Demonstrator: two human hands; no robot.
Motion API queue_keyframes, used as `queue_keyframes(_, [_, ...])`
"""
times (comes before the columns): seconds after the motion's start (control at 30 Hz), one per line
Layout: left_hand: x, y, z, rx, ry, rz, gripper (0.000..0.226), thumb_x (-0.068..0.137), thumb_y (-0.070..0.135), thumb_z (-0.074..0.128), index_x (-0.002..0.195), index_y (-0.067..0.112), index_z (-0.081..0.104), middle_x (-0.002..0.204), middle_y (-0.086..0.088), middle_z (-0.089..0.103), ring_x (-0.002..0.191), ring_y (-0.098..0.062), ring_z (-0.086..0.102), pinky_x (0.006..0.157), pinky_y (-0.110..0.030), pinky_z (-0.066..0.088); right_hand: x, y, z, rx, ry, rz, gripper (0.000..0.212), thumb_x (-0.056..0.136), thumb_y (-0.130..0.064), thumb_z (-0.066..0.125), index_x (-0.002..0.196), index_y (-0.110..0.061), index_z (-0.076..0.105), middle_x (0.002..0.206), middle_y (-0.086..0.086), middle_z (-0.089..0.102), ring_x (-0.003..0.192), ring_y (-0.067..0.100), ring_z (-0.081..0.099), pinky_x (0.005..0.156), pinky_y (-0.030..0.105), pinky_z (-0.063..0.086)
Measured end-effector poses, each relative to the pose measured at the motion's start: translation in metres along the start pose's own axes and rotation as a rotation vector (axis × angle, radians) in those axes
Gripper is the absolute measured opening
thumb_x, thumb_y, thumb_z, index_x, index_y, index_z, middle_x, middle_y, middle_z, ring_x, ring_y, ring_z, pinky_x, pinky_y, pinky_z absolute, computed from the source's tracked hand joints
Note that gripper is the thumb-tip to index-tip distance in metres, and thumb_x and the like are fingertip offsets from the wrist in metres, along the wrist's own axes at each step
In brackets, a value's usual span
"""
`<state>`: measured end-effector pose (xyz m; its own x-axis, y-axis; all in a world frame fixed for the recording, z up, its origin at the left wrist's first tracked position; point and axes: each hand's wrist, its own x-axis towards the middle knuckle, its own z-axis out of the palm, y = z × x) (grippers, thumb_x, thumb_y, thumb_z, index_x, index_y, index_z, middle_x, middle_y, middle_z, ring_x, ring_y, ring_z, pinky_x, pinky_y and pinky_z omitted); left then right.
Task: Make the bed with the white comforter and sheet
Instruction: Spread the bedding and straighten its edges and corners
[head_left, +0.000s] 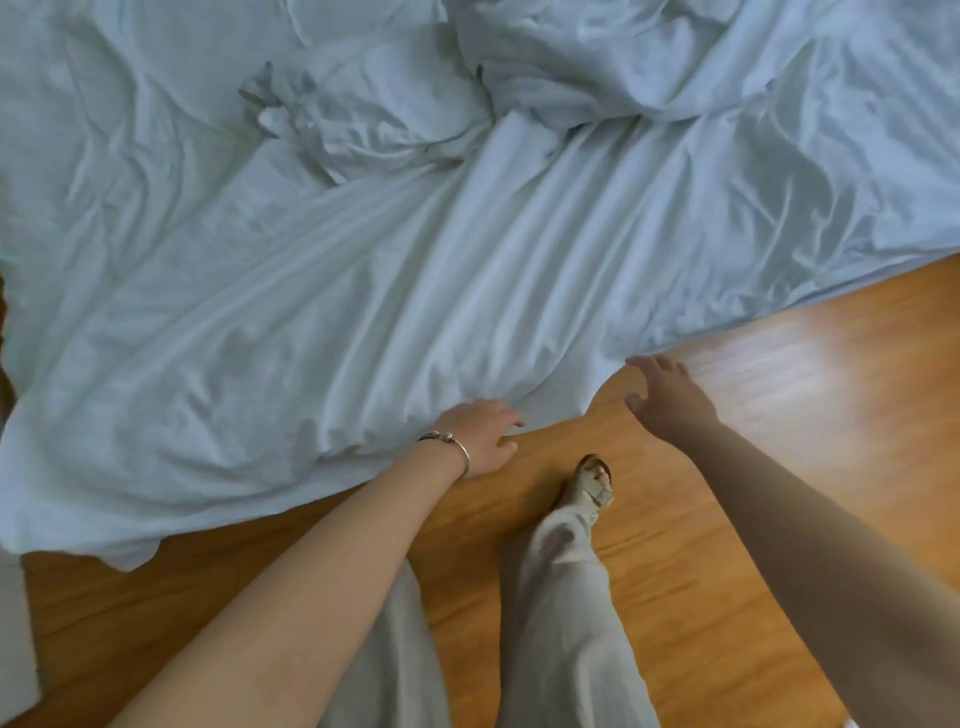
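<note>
Two hands are needed at the hanging edge of the white comforter (363, 270), rumpled across the bed: the left hand (483, 436) grips it, while the right hand (667, 397), fingers spread, is best closed beside it before an even pull.

Both bare arms were stretched forward and down. The left hand (480, 434) was held low with its fingers curled. The right hand (667, 397) was extended further out, its fingers spread and nearly straight.
</note>
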<state>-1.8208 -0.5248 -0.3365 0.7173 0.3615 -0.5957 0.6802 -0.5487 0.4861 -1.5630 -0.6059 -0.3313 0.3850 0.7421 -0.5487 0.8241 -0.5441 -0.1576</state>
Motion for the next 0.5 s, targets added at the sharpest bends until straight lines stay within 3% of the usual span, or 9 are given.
queue_keyframes(0.1, [0.077, 0.069, -0.005, 0.09, 0.225, 0.081, 0.051, 0.093, 0.04, 0.053, 0.142, 0.029, 0.041, 0.142, 0.003, 0.042, 0.131, -0.02, 0.037, 0.104, -0.033, 0.029, 0.036, 0.057, -0.028, -0.174, 0.111, -0.096, 0.062, 0.092, -0.016, 0.057, 0.148, -0.018, 0.031, 0.148, 0.005, 0.037, 0.136, 0.028, 0.032, 0.102, 0.043, 0.039])
queue_keyframes(0.17, [0.125, 0.11, -0.006, 0.146, 0.312, -0.013, 0.068, 0.086, 0.046, 0.059, 0.146, 0.03, 0.031, 0.15, 0.002, 0.029, 0.138, -0.022, 0.025, 0.109, -0.037, 0.023, 0.063, 0.092, -0.041, -0.273, 0.136, -0.163, 0.07, 0.089, -0.015, 0.061, 0.149, -0.019, 0.025, 0.149, 0.004, 0.032, 0.138, 0.028, 0.028, 0.104, 0.042, 0.038])
queue_keyframes(0.3, [0.196, 0.161, 0.007, 0.267, 0.287, -0.304, 0.102, 0.079, 0.037, 0.07, 0.151, 0.033, -0.002, 0.158, -0.002, -0.009, 0.146, -0.032, -0.009, 0.115, -0.052, 0.003, 0.112, 0.154, -0.056, -0.55, 0.142, -0.234, 0.095, 0.076, -0.03, 0.075, 0.146, -0.027, 0.01, 0.148, 0.007, 0.015, 0.138, 0.037, 0.018, 0.105, 0.049, 0.034])
queue_keyframes(0.4, [0.221, 0.17, 0.011, 0.433, 0.322, -0.348, 0.106, 0.082, 0.017, 0.065, 0.15, 0.031, -0.014, 0.155, -0.006, -0.029, 0.145, -0.029, -0.021, 0.116, -0.053, -0.001, 0.142, 0.185, -0.067, -0.752, 0.053, -0.24, 0.107, 0.078, -0.046, 0.069, 0.148, -0.026, -0.009, 0.152, 0.007, -0.004, 0.142, 0.039, 0.007, 0.107, 0.053, 0.029])
queue_keyframes(0.47, [0.238, 0.168, 0.01, 0.537, 0.353, -0.341, 0.105, 0.085, 0.009, 0.058, 0.148, 0.03, -0.023, 0.155, -0.007, -0.032, 0.145, -0.025, -0.022, 0.117, -0.051, -0.003, 0.159, 0.197, -0.066, -0.906, 0.07, -0.281, 0.102, 0.081, -0.05, 0.064, 0.151, -0.023, -0.006, 0.152, 0.005, -0.006, 0.141, 0.036, 0.005, 0.107, 0.05, 0.027])
queue_keyframes(0.5, [0.247, 0.168, 0.007, 0.575, 0.362, -0.337, 0.107, 0.085, 0.01, 0.058, 0.146, 0.03, -0.028, 0.154, -0.007, -0.034, 0.145, -0.026, -0.022, 0.116, -0.053, -0.005, 0.166, 0.202, -0.065, -0.919, 0.13, -0.294, 0.093, 0.082, -0.051, 0.063, 0.152, -0.026, 0.007, 0.151, 0.004, 0.002, 0.138, 0.032, 0.011, 0.106, 0.047, 0.027])
